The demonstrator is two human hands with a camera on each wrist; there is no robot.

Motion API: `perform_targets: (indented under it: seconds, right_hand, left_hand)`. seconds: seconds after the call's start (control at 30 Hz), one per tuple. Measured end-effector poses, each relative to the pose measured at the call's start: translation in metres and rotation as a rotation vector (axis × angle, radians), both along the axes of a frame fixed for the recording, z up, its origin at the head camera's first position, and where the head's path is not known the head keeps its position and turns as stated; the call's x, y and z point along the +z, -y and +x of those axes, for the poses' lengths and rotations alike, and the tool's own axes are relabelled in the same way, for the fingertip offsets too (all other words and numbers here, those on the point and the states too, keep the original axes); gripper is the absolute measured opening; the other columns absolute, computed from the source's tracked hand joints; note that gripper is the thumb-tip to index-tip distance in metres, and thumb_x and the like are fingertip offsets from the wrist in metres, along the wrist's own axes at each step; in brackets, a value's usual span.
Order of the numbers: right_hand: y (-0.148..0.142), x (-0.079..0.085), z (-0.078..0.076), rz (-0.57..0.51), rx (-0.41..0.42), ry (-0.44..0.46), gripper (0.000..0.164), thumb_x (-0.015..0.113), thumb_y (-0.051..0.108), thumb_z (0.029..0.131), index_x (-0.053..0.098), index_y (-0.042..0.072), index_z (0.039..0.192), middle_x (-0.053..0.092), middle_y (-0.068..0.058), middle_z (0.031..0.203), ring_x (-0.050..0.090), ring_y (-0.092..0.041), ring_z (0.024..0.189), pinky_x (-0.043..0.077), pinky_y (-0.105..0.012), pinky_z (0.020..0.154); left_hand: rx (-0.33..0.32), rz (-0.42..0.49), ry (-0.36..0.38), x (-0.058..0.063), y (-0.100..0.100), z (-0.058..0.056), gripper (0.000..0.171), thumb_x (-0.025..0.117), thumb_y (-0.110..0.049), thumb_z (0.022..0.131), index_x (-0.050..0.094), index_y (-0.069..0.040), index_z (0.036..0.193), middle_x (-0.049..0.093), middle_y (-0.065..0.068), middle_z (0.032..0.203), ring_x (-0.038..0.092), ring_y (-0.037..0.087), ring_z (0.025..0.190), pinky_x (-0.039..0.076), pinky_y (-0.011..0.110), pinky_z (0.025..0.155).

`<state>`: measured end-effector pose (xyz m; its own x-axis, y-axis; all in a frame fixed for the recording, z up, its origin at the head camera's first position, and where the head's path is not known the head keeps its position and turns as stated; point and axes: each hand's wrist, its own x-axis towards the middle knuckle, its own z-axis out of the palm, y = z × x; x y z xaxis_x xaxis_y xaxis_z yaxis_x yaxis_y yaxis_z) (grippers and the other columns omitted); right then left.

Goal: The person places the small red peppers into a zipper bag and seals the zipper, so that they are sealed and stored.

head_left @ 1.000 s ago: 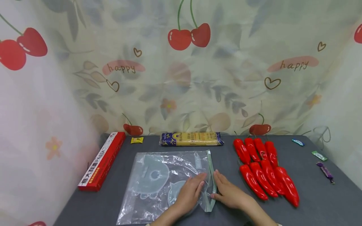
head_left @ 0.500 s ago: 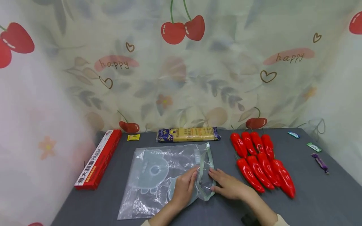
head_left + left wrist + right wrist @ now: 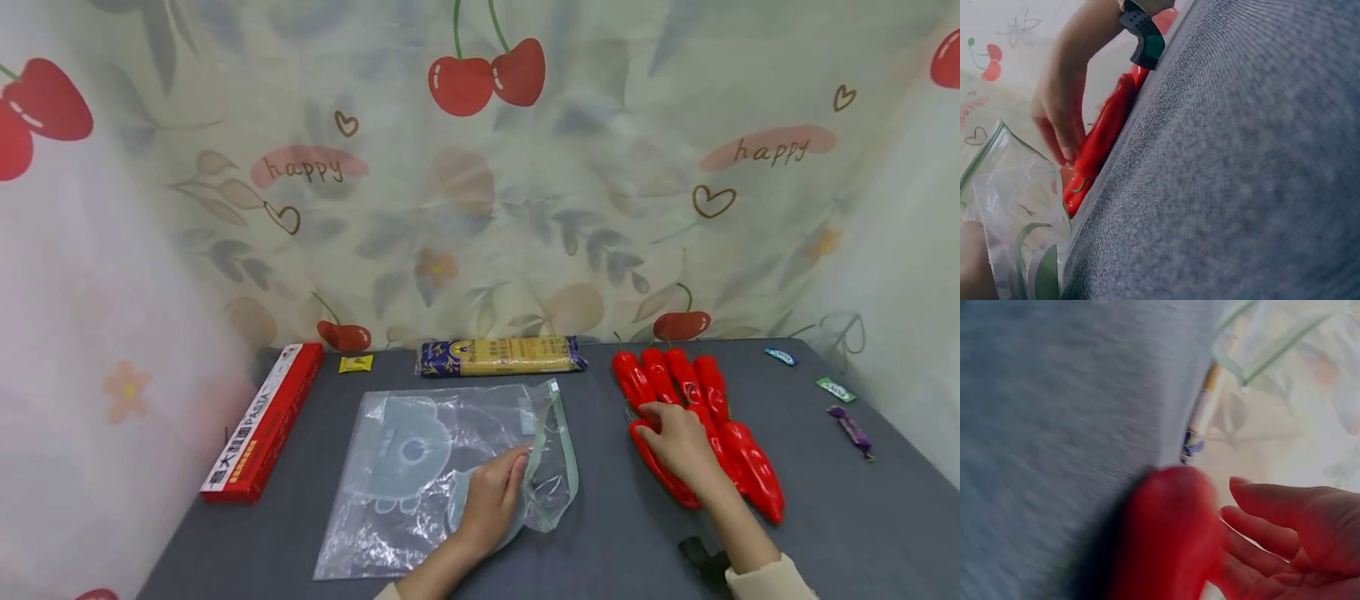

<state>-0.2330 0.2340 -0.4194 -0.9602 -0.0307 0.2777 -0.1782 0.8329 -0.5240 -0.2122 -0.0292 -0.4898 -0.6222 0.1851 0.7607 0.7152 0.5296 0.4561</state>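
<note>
A clear zip bag (image 3: 352,533) with pale cartoon prints lies flat, its green-edged mouth spread apart on the right side. My left hand (image 3: 495,496) pinches the near layer of that mouth. Several glossy red chili peppers (image 3: 757,475) lie in two rows to the right of the bag. Over the near row's left end reaches my right hand (image 3: 678,437), fingers pointing down at the stem end of the leftmost pepper (image 3: 667,479). In the right wrist view the thumb and fingers of the right hand (image 3: 1291,531) stand apart beside a pepper (image 3: 1169,531).
A red pasta box (image 3: 266,429) lies at the left, with a yellow candy (image 3: 356,363) near its far end. A noodle packet (image 3: 502,357) lies along the back edge. Small wrapped candies, one purple (image 3: 851,433), lie at the far right.
My right hand has left the bag's mouth and moved right to the peppers. The left hand first lifted one layer, widening the mouth, and keeps its hold. The head view shifted slightly.
</note>
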Motion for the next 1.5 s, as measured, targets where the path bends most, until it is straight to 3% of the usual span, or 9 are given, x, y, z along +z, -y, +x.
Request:
perform_targets:
  seconds: [0.13,0.3,0.47,0.57,0.7,0.9,1.0,1.27,1.5]
  right_hand:
    - [0.001,-0.005,-0.003,0.018,0.008,0.001,0.037,0.068,0.008,0.078,0.061,-0.009,0.11,0.066,-0.023,0.1,0.061,-0.033,0.083,0.052,-0.048,0.074]
    - [0.006,-0.006,-0.004,0.032,0.016,0.083,0.038,0.069,0.011,0.078,0.061,-0.011,0.108,0.063,-0.025,0.102,0.06,-0.034,0.086,0.052,-0.044,0.071]
    - [0.008,-0.005,-0.003,0.067,0.007,0.221,0.035,0.067,0.02,0.08,0.064,-0.007,0.102,0.06,-0.013,0.072,0.05,-0.019,0.06,0.041,-0.028,0.049]
    - [0.006,-0.001,-0.002,0.025,-0.01,0.254,0.036,0.064,0.023,0.081,0.064,-0.005,0.102,0.054,-0.006,0.063,0.046,-0.015,0.053,0.039,-0.026,0.047]
    - [0.0,0.011,-0.001,-0.194,-0.049,0.257,0.046,0.059,0.03,0.086,0.057,-0.006,0.116,0.063,-0.009,0.078,0.055,-0.016,0.063,0.046,-0.025,0.056]
    - [0.003,0.018,0.001,-0.773,-0.013,0.34,0.055,0.055,0.033,0.09,0.042,-0.009,0.123,0.055,0.005,0.09,0.061,-0.003,0.074,0.054,-0.018,0.075]
    - [0.021,0.009,0.002,-0.891,-0.011,0.356,0.054,0.057,0.029,0.09,0.037,-0.009,0.123,0.052,0.004,0.091,0.06,0.0,0.073,0.054,-0.019,0.076]
    - [0.068,-0.014,0.009,-0.809,0.045,0.385,0.039,0.061,0.017,0.088,0.054,-0.012,0.112,0.06,-0.013,0.099,0.062,-0.007,0.074,0.056,-0.026,0.075]
    - [0.078,-0.021,0.015,-0.744,0.238,0.452,0.037,0.065,0.018,0.085,0.061,-0.011,0.109,0.068,-0.013,0.098,0.064,-0.009,0.081,0.055,-0.027,0.077]
  left_hand:
    - [-0.004,-0.001,0.01,0.001,-0.001,0.001,0.02,0.052,-0.01,0.091,0.066,-0.008,0.106,0.071,0.003,0.098,0.068,0.014,0.091,0.053,0.023,0.078]
    - [0.0,0.003,0.013,0.002,0.0,0.001,0.02,0.051,-0.01,0.092,0.066,-0.008,0.106,0.071,0.004,0.097,0.068,0.015,0.09,0.053,0.024,0.077]
    - [0.008,-0.009,0.003,0.002,0.001,0.001,0.021,0.052,-0.01,0.091,0.066,-0.007,0.107,0.071,0.004,0.099,0.068,0.015,0.092,0.053,0.024,0.078]
    - [0.02,-0.042,-0.017,0.002,0.001,0.001,0.022,0.053,-0.012,0.091,0.065,-0.007,0.109,0.07,0.005,0.103,0.067,0.015,0.096,0.053,0.024,0.081]
    - [0.049,-0.098,-0.061,0.003,0.001,0.003,0.024,0.054,-0.014,0.091,0.065,-0.008,0.111,0.069,0.004,0.105,0.067,0.015,0.096,0.053,0.026,0.078]
    - [0.107,-0.139,-0.09,0.005,0.002,0.003,0.025,0.055,-0.017,0.09,0.064,-0.011,0.113,0.07,0.002,0.105,0.067,0.014,0.091,0.054,0.027,0.071]
    - [0.119,-0.144,-0.092,0.005,0.003,0.003,0.026,0.055,-0.017,0.09,0.064,-0.011,0.113,0.069,0.002,0.107,0.067,0.014,0.092,0.054,0.027,0.072]
    - [0.144,-0.089,-0.071,0.006,0.001,0.004,0.027,0.057,-0.015,0.089,0.064,-0.008,0.115,0.069,0.005,0.106,0.067,0.016,0.092,0.054,0.029,0.074]
    - [0.107,-0.004,-0.029,0.01,0.002,0.005,0.028,0.054,-0.01,0.09,0.062,-0.007,0.117,0.068,0.006,0.109,0.065,0.016,0.1,0.053,0.028,0.082]
